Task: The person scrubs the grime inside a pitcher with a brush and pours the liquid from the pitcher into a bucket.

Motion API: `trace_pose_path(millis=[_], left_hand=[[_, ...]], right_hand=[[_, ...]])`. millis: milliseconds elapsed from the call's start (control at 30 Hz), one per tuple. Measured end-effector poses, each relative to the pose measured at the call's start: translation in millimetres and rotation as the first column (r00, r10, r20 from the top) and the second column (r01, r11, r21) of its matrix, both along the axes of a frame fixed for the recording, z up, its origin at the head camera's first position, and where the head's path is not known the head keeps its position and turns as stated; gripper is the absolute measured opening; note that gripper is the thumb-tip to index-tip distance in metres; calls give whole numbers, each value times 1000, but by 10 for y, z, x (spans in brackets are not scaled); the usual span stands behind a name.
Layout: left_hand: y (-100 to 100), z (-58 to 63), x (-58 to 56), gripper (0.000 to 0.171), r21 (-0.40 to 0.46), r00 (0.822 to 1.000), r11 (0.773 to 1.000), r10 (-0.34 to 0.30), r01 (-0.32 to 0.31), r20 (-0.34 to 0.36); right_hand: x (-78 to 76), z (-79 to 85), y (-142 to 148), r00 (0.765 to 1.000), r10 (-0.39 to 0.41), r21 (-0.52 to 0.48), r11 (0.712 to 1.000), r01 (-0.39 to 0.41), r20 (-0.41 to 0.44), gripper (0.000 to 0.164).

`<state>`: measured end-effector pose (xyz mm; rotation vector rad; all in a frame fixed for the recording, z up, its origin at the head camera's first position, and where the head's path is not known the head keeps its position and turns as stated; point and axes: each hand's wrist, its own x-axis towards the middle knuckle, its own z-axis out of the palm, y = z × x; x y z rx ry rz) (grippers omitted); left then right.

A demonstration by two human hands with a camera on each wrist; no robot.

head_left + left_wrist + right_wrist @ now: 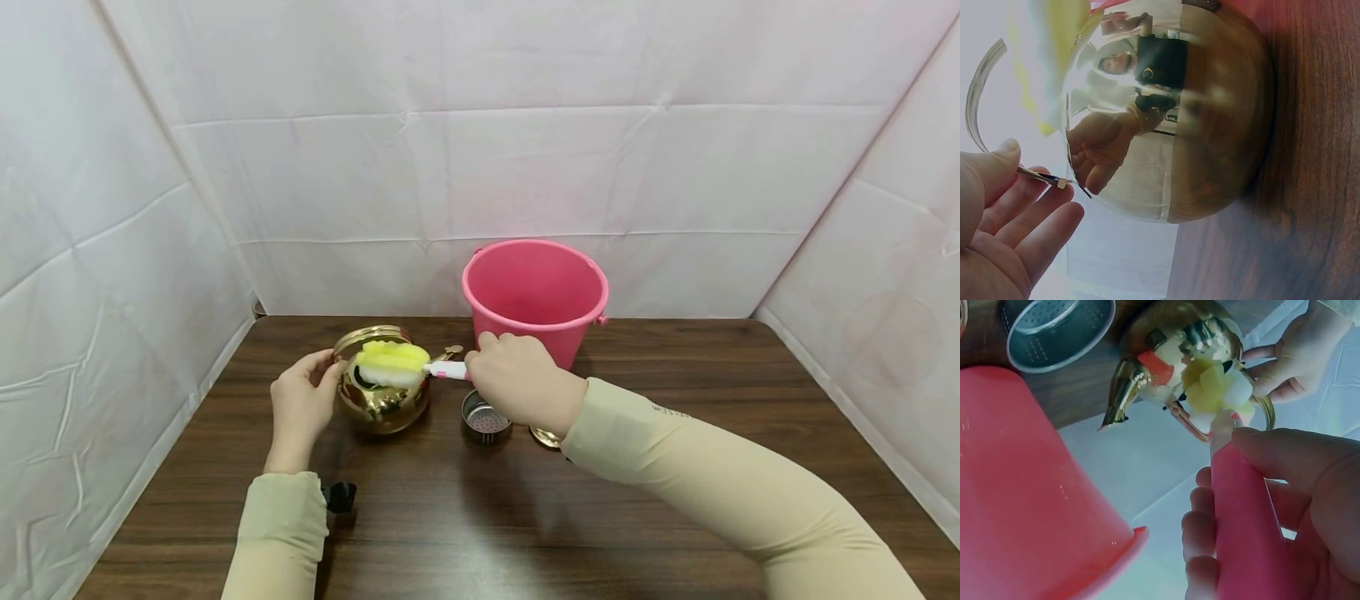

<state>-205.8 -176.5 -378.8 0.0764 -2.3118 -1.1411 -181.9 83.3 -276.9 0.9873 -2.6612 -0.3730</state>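
Observation:
A shiny gold teapot [384, 412] stands on the table, its curved handle [974, 94] raised over the top. My left hand [302, 404] pinches that handle near its lower end between thumb and fingers. In my right hand [521, 375] is the pink and white handle of a sponge brush [1241, 506]. Its yellow and white sponge head [392, 358] overlaps the teapot's top in the head view. The teapot's spout [1124, 390] points toward the bucket side. The sponge covers the teapot's opening, so the inside is hidden.
Behind my right hand stands a pink bucket [561, 337]. A metal strainer basket [486, 421] sits right of the teapot. The gold lid [545, 437] is partly hidden beneath my right wrist. White sheeting [525, 167] encloses the back and sides of the wooden table [675, 375].

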Motion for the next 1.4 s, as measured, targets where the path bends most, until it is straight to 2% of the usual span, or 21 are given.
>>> trace_pose_path(millis=[167, 467, 833, 1033, 1200, 1400], left_hand=[[15, -8, -6, 23, -4, 1000, 1000, 1, -1, 0], [16, 8, -11, 24, 11, 1000, 1000, -15, 15, 11], [-30, -1, 25, 24, 10, 1000, 1000, 4, -4, 20], [-54, 11, 21, 25, -2, 1000, 1000, -5, 5, -1], [-51, 17, 17, 24, -17, 1000, 1000, -1, 1, -15], [-16, 8, 25, 23, -10, 1000, 1000, 10, -10, 1]], right_hand=[[-34, 75, -15, 1000, 15, 48, 999, -14, -23, 9], [-116, 274, -75, 995, -21, 107, 994, 11, 95, 14], [-174, 421, -211, 990, 3, 138, 990, -22, 142, 13], [-185, 512, -330, 986, -31, 204, 979, -3, 164, 16], [-195, 538, -401, 986, -44, 253, 967, 2, 161, 24], [-211, 519, -418, 982, -69, 266, 964, 21, 173, 24]])
